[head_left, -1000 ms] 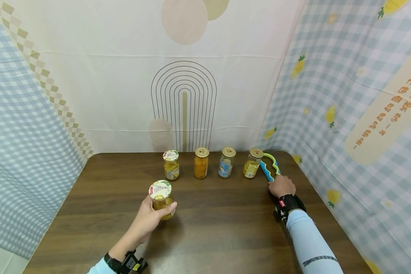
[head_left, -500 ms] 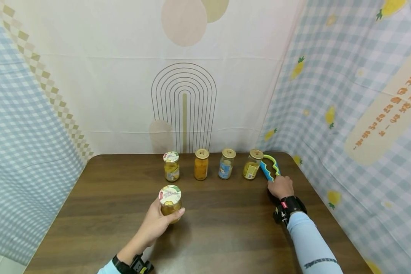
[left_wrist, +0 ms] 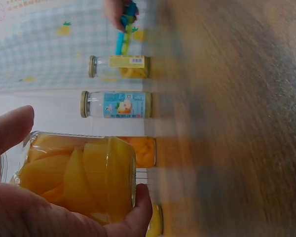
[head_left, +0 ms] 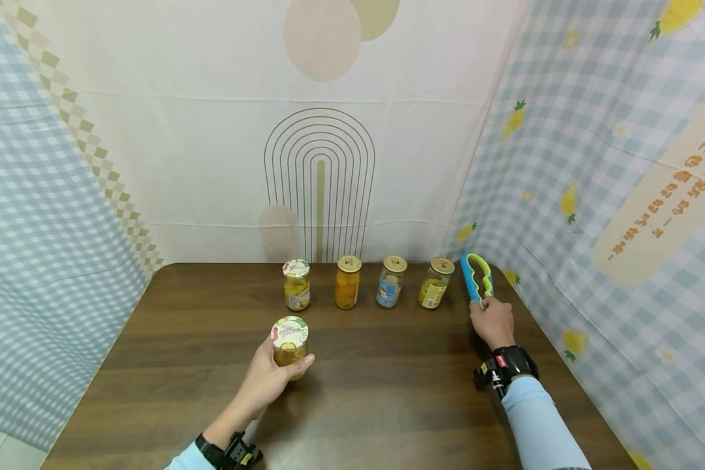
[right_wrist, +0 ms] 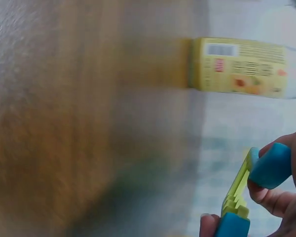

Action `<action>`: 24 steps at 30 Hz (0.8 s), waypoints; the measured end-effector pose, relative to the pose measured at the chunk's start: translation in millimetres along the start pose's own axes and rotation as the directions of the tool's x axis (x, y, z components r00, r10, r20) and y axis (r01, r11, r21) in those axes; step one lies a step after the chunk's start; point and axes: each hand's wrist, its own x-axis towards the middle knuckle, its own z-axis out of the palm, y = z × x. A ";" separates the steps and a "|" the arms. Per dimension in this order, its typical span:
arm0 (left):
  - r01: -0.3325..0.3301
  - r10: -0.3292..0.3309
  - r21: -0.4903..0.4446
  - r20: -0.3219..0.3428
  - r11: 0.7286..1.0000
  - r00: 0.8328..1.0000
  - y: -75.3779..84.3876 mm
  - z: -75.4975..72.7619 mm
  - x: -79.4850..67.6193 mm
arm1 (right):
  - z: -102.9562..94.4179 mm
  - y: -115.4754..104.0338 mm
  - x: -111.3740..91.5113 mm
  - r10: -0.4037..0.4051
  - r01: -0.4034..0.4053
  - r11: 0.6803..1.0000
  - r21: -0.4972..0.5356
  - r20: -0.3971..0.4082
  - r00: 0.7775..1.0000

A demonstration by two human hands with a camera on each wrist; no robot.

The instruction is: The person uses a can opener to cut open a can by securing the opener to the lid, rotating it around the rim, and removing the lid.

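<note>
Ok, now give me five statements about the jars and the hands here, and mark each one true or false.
1. The left hand grips a jar with a patterned lid. True.
2. The right hand holds a blue-and-green tool. True.
3. The tool is clamped round the lid of the gripped jar. False: the tool is apart from that jar, off to its right.
4. Four other jars stand in a row toward the back of the table. True.
5. Every jar in that row has a gold lid. False: three do, but the leftmost jar has a white patterned one.
</note>
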 end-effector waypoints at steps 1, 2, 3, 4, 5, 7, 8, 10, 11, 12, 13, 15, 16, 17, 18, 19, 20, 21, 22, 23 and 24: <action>0.000 0.000 0.006 0.000 1.000 1.000 -0.5 0.5 0.7 | -4.1 -1.8 -2.0 -0.010 0.010 1.000 0.011 -0.017 1.000; 0.000 0.000 0.012 -0.001 1.000 1.000 -0.9 1.0 1.4 | -8.1 -3.7 -3.8 -0.022 0.023 1.000 0.022 -0.034 0.999; 0.000 0.000 0.014 0.001 1.000 1.000 -1.0 1.6 2.0 | -12.3 -5.9 -5.7 -0.032 0.034 0.999 0.032 -0.045 0.998; 0.000 0.000 0.013 0.004 1.000 1.000 -1.0 2.2 2.6 | -16.1 -8.3 -7.4 -0.043 0.045 0.998 0.044 -0.056 0.998; -0.001 0.001 0.010 0.007 1.000 1.000 -0.8 3.0 3.2 | -20.1 -10.9 -9.7 -0.056 0.060 0.997 0.055 -0.059 0.997; -0.006 0.006 0.007 0.014 1.000 1.000 0.1 4.9 4.5 | -27.0 -16.6 -14.1 -0.085 0.090 0.993 0.074 -0.073 0.994; -0.008 0.008 0.001 0.019 1.000 1.000 0.6 5.9 5.2 | -30.0 -20.0 -16.8 -0.101 0.108 0.991 0.085 -0.080 0.992; -0.015 0.015 -0.009 0.029 1.000 0.999 1.8 8.1 6.9 | -35.6 -28.5 -23.2 -0.132 0.141 0.985 0.104 -0.091 0.987; -0.017 0.018 -0.011 0.032 1.000 0.999 2.3 9.1 7.5 | -38.1 -33.5 -27.1 -0.149 0.159 0.981 0.111 -0.093 0.984; -0.019 0.020 -0.014 0.033 1.000 0.999 2.6 10.1 8.1 | -40.1 -39.0 -30.8 -0.166 0.177 0.977 0.119 -0.099 0.981; -0.020 0.021 -0.019 0.036 1.000 0.999 2.9 11.0 8.7 | -41.7 -44.6 -34.7 -0.184 0.196 0.973 0.125 -0.103 0.977; -0.018 0.019 -0.025 0.037 1.000 0.999 3.0 12.6 9.4 | -44.1 -56.4 -43.6 -0.221 0.235 0.964 0.129 -0.110 0.969; -0.013 0.015 -0.028 0.038 1.000 0.999 3.0 13.4 9.5 | -44.8 -62.0 -48.1 -0.239 0.252 0.959 0.129 -0.110 0.965; -0.010 0.011 -0.032 0.040 0.999 0.999 2.9 14.1 9.6 | -45.3 -67.3 -52.6 -0.259 0.272 0.954 0.127 -0.112 0.959; -0.006 0.007 -0.035 0.043 0.999 0.999 2.9 15.0 9.7 | -46.1 -72.6 -57.6 -0.276 0.289 0.949 0.128 -0.108 0.955; -0.002 0.004 -0.040 0.049 0.999 0.999 3.0 16.0 10.1 | -46.9 -77.6 -62.7 -0.294 0.306 0.943 0.130 -0.101 0.950; 0.000 0.003 -0.044 0.055 0.999 0.998 3.2 17.2 10.8 | -47.9 -82.3 -67.9 -0.315 0.325 0.936 0.134 -0.091 0.945; -0.001 0.004 -0.050 0.063 0.999 0.998 3.8 18.8 11.8 | -49.1 -87.1 -73.0 -0.335 0.344 0.928 0.143 -0.079 0.939; -0.002 0.006 -0.052 0.069 0.999 0.998 4.7 20.6 13.3 | -50.2 -91.8 -78.1 -0.356 0.362 0.919 0.154 -0.068 0.932; -0.007 0.011 -0.054 0.076 0.999 0.997 5.9 22.7 15.3 | -50.9 -96.2 -83.0 -0.378 0.383 0.910 0.160 -0.058 0.924; -0.014 0.019 -0.058 0.081 0.998 0.997 7.5 25.2 17.8 | -51.5 -100.8 -87.8 -0.402 0.404 0.899 0.171 -0.049 0.915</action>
